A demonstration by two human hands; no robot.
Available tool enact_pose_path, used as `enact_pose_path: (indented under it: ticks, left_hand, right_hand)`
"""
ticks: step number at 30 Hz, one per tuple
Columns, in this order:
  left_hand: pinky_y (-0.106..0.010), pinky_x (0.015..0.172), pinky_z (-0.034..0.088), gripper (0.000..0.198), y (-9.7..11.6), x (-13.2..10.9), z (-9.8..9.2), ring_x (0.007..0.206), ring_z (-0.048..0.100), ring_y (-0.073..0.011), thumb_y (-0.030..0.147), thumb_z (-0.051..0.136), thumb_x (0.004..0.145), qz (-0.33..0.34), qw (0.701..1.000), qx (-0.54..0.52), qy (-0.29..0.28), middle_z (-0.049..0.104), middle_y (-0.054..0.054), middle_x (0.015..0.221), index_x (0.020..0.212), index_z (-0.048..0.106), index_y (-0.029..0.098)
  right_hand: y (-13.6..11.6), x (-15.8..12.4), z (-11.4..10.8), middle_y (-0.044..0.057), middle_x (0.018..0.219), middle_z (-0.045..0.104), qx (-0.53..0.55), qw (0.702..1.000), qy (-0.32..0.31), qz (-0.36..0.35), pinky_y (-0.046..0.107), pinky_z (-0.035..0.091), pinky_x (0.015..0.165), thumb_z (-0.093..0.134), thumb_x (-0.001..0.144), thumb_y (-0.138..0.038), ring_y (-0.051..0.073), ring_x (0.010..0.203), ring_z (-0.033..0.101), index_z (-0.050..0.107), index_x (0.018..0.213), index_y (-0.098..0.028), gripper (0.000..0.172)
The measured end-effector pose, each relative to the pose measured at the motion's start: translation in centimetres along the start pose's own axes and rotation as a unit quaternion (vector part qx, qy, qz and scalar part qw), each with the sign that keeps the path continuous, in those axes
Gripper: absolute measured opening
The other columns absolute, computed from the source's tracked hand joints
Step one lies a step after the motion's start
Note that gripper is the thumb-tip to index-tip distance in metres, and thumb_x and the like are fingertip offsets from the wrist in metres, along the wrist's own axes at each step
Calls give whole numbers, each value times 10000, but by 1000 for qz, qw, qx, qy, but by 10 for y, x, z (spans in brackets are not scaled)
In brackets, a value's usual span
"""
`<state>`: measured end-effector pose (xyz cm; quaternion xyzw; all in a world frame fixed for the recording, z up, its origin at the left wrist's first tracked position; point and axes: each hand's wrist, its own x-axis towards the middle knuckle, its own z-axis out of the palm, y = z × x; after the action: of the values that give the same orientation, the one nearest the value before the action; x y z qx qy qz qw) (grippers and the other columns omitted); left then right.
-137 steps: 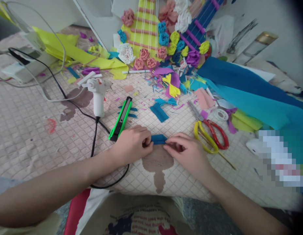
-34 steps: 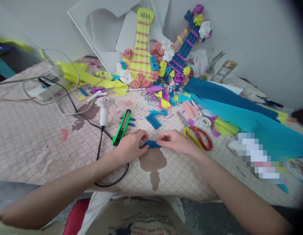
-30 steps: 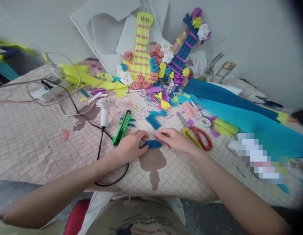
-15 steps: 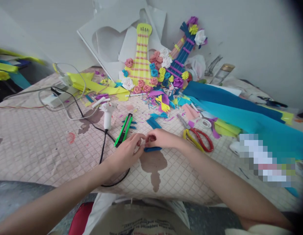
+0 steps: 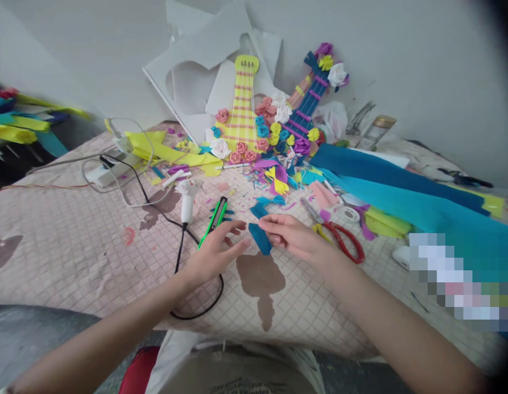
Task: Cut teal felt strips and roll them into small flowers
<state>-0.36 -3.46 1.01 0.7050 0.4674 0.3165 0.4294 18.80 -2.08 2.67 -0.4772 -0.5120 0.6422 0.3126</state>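
Pinched in the fingers of my right hand (image 5: 289,234) is a small piece of dark blue crepe paper (image 5: 260,238), held at a slant above the table. My left hand (image 5: 221,246) is just to its left, fingers apart and holding nothing. A green utility knife (image 5: 215,219) lies beside my left hand, partly behind it. More blue paper strips (image 5: 260,209) rest just beyond my right fingertips. Red-and-yellow-handled scissors (image 5: 343,242) lie to the right, partly hidden by my right forearm.
A white glue gun (image 5: 187,205) stands left of the knife, its black cord looping toward me. Behind are a yellow paper guitar (image 5: 243,104) and a blue one (image 5: 305,112), both with paper flowers. Long blue crepe sheets (image 5: 402,191) cover the right side. A power strip (image 5: 114,168) sits at left.
My hands have moved apart. The blue paper, lying low under my fingers before, is now lifted and tilted in my right hand, and my left fingers have spread. The view has shifted slightly.
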Motion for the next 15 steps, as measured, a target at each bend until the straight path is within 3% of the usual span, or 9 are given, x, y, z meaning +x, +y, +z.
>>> enact_pose_path:
  ticks: [2,10,13,15]
  left_hand:
    - [-316,770,468,313,3,9,4,938,586,-209,387,553,813,-9,997,-73,-25,659,-91,1021,998,619,143]
    - [-240,583,430,258,17,24,21,654,564,-135,385,562,792,1,995,-94,-29,653,-22,718,763,639,141]
    - [-227,547,406,238,17,28,21,577,512,-105,349,537,803,5,995,-93,-33,602,1,634,707,603,142]
    - [-222,536,402,244,15,32,18,561,500,-99,334,518,811,10,996,-84,-41,584,4,613,676,585,143]
  right_hand:
    - [1,-7,4,-101,498,324,57,998,36,-5,214,182,428,616,682,-482,59,434,270,508,756,-188,322]
    - [7,-22,14,-82,524,340,158,974,159,-29,225,188,434,685,648,-438,70,466,296,508,720,-194,310]
    - [4,-41,10,-71,600,393,145,966,201,-78,221,219,428,692,678,-405,65,473,318,540,841,-220,290]
    - [0,-62,6,-56,669,444,72,961,224,-147,220,290,441,671,730,-393,66,496,367,554,916,-245,265]
